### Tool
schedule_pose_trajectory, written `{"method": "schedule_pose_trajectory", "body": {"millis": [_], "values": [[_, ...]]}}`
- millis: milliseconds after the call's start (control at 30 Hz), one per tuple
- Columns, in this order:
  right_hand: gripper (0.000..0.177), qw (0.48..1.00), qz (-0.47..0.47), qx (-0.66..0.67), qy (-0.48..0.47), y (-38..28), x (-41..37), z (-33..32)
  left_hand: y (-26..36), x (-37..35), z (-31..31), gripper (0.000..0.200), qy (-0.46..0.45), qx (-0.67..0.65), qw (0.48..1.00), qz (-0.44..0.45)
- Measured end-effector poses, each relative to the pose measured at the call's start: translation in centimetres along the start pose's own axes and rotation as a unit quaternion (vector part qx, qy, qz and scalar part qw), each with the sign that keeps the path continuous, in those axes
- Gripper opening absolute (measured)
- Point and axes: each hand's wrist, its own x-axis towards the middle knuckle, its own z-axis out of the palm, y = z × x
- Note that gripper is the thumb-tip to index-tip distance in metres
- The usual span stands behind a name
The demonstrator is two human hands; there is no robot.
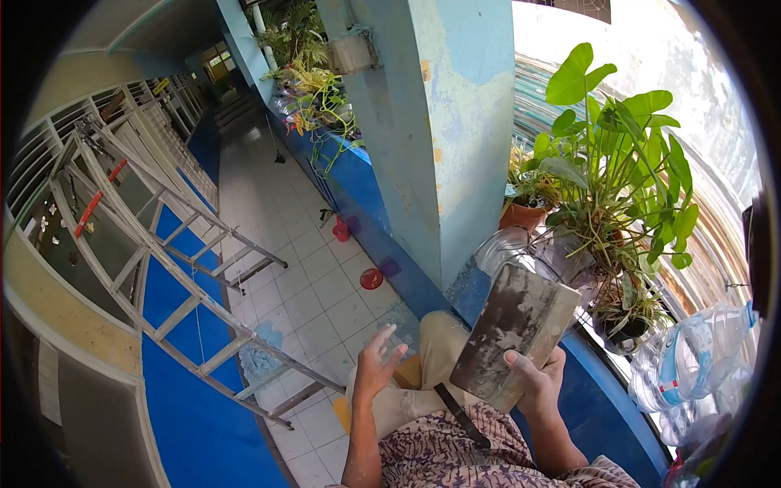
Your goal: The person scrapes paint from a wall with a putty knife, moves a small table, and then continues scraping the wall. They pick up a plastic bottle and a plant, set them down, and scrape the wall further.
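My right hand grips the lower right edge of a flat rectangular board, its thumb on the face. Dark and pale grey smears cover the board, which is tilted beside the blue ledge. To the left, my left hand is raised over my lap with its fingers apart and nothing in them; whitish dust shows on the fingertips. A black strap lies across my patterned shirt and light trousers.
An aluminium ladder stands at the left. A pale blue pillar rises ahead, with potted plants and plastic bottles at the right. A red lid-like disc and small red bucket are on the tiled floor.
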Motion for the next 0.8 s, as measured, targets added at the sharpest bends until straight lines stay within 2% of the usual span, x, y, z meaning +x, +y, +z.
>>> {"method": "schedule_pose_trajectory", "body": {"millis": [167,233,367,533,600,733,800], "values": [[0.028,0.998,0.028,-0.032,-0.046,2.8,-0.6,3.9,0.4,-2.8,-2.3,0.056,-0.001,-0.049,0.999,0.011],[0.030,0.993,0.084,-0.030,-0.073,3.2,-0.6,5.3,-0.1,-4.2,-3.8,0.054,-0.002,-0.059,0.998,0.005],[0.035,0.977,0.151,-0.101,-0.109,4.6,-0.5,6.0,-3.1,-7.2,-6.6,0.049,0.064,-0.077,0.994,-0.031],[0.035,0.972,0.162,-0.138,-0.103,6.8,-0.2,6.7,-5.8,-9.4,-8.5,0.047,0.122,-0.127,0.982,-0.068],[0.036,0.978,0.187,-0.060,-0.072,7.4,0.0,7.4,-6.7,-9.5,-8.6,0.046,0.134,-0.143,0.977,-0.077],[0.037,0.977,0.206,-0.036,-0.048,7.5,0.5,7.9,-6.4,-8.0,-7.5,0.044,0.125,-0.178,0.974,-0.057],[0.039,0.977,0.205,-0.053,-0.038,7.8,0.5,7.9,-5.4,-7.1,-6.6,0.041,0.089,-0.142,0.984,-0.054]]}}
